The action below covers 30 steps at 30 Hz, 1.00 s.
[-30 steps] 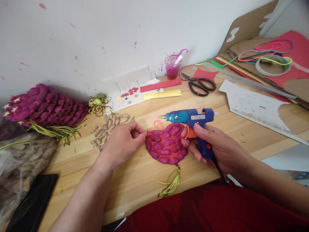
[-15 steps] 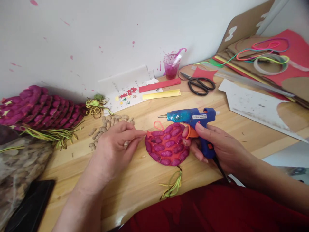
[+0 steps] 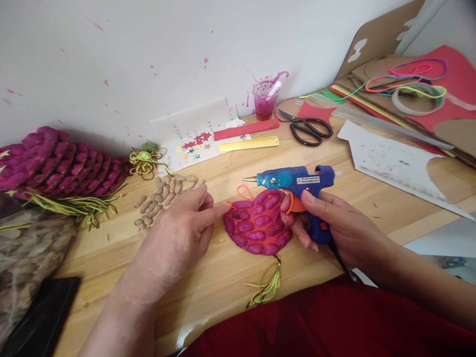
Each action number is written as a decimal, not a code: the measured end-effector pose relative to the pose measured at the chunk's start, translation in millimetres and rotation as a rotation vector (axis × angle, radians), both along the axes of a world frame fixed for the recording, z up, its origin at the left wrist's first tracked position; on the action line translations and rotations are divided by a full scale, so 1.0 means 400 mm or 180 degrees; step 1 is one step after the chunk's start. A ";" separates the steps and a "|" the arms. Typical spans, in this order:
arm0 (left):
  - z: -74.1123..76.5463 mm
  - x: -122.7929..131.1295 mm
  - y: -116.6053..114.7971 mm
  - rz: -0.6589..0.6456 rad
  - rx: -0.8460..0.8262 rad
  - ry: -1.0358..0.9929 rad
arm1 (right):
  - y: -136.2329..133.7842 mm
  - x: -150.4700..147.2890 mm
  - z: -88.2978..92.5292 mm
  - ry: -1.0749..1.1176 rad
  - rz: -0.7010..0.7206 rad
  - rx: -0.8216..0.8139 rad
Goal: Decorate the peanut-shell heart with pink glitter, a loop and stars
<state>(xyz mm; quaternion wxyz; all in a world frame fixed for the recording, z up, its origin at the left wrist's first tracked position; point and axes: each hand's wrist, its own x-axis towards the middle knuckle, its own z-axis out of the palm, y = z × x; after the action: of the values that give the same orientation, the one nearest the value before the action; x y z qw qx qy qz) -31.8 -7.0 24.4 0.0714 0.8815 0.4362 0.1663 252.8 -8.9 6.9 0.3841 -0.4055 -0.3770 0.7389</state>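
A flat red piece covered in purple-painted peanut shells (image 3: 256, 223) lies on the table with an orange loop at its top and a yellow-green tassel (image 3: 268, 285) below. The outstretched index finger of my left hand (image 3: 188, 223) presses on its upper left corner, over a small red star mostly hidden by the fingertip. The other left fingers are curled back, apart from the index. My right hand (image 3: 334, 223) grips a blue hot glue gun (image 3: 297, 178), fingers by its orange trigger. The metal nozzle points left, above the shell-covered piece.
Loose peanuts (image 3: 163, 193) lie beyond my left hand. Small stars on a white sheet (image 3: 173, 158), red and yellow strips, a pink paint cup (image 3: 265, 101) and black scissors (image 3: 307, 130) are behind. Purple shell-covered pieces (image 3: 59, 161) stand left; cord, tape and card lie right.
The fingers of my left hand have gone from pinching the red star to pressing it with the index fingertip. The right hand and glue gun look almost unmoved.
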 end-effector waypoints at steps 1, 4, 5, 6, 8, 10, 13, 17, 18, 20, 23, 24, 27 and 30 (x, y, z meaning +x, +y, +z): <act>0.000 0.000 0.000 0.0000 -0.0002 0.0011 | -0.001 0.000 0.000 0.0008 0.0001 0.0007; 0.002 -0.002 -0.001 0.0000 -0.0004 0.0040 | -0.005 -0.002 -0.002 -0.0061 0.0028 0.0049; 0.003 -0.002 -0.001 0.0005 -0.0007 0.0058 | -0.006 -0.002 -0.003 -0.0098 0.0030 0.0062; 0.003 -0.002 -0.002 0.0012 -0.0006 0.0074 | -0.006 -0.002 -0.004 -0.0129 0.0018 0.0077; 0.004 -0.002 -0.003 0.0022 -0.0011 0.0114 | -0.007 -0.003 -0.005 -0.0167 0.0003 0.0110; 0.005 0.000 -0.005 0.0051 0.0002 0.0146 | -0.007 -0.004 -0.005 -0.0189 0.0005 0.0138; 0.006 0.002 -0.008 0.0069 -0.0003 0.0224 | -0.007 -0.006 -0.005 -0.0202 -0.0003 0.0144; 0.011 0.001 -0.017 0.0062 -0.0075 0.0272 | -0.009 -0.004 -0.006 -0.0163 -0.0017 0.0190; 0.013 0.000 -0.020 0.0071 -0.0087 0.0257 | -0.009 -0.003 -0.007 -0.0159 -0.0007 0.0201; 0.017 -0.002 -0.024 0.0108 -0.0070 0.0233 | -0.010 -0.002 -0.008 -0.0165 0.0007 0.0219; 0.021 0.001 -0.028 0.0153 -0.0022 0.0273 | -0.011 -0.003 -0.009 -0.0190 0.0008 0.0220; 0.022 0.003 -0.028 0.0147 -0.0029 0.0311 | -0.010 -0.003 -0.008 -0.0195 0.0006 0.0212; 0.020 0.007 -0.028 0.0128 -0.0044 0.0433 | -0.009 -0.005 -0.007 -0.0186 0.0029 0.0190; 0.018 0.006 -0.027 0.0143 -0.0084 0.0501 | -0.010 -0.003 -0.006 -0.0203 0.0044 0.0192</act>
<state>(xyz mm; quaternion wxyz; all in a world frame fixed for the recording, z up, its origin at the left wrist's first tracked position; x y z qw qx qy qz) -29.2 -17.9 31.6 0.0448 0.8808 0.4623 0.0923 251.5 -12.8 4.6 0.3789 -0.4144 -0.4139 0.7165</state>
